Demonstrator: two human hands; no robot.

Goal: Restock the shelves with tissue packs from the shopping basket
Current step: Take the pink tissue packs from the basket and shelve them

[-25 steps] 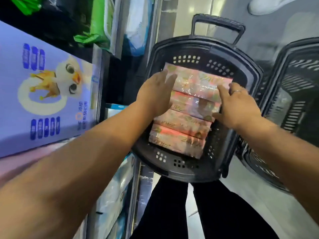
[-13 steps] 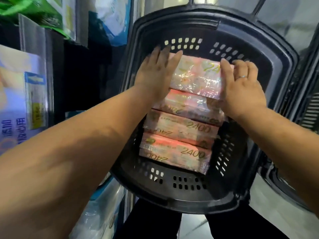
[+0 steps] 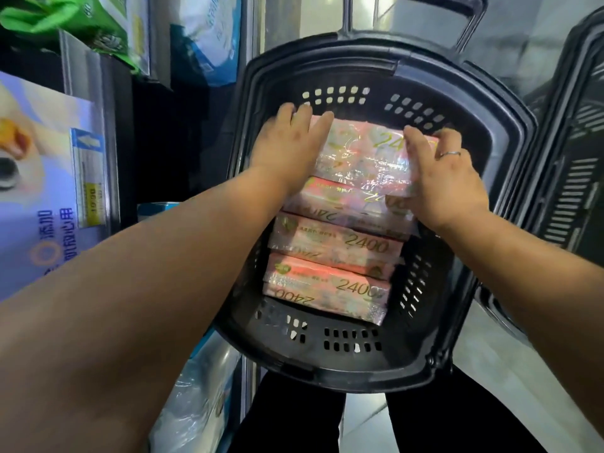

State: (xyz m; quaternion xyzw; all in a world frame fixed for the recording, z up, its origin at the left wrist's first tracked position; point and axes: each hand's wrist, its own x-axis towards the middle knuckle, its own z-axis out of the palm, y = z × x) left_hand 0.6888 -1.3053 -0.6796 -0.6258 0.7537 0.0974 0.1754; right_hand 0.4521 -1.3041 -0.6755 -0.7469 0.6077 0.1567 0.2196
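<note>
Shelving [image 3: 111,103] stands left of the black plastic shopping basket [image 3: 359,371] holding pink film-wrapped tissue packs [image 3: 333,246]. I see my left hand [image 3: 287,145] flat on the top pack [image 3: 366,158] at its left end, right hand [image 3: 447,181] curled over its right.

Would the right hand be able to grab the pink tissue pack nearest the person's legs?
Probably yes: that nearest pack lies uncovered in the open basket, though the right hand is busy holding the farthest pack.
</note>
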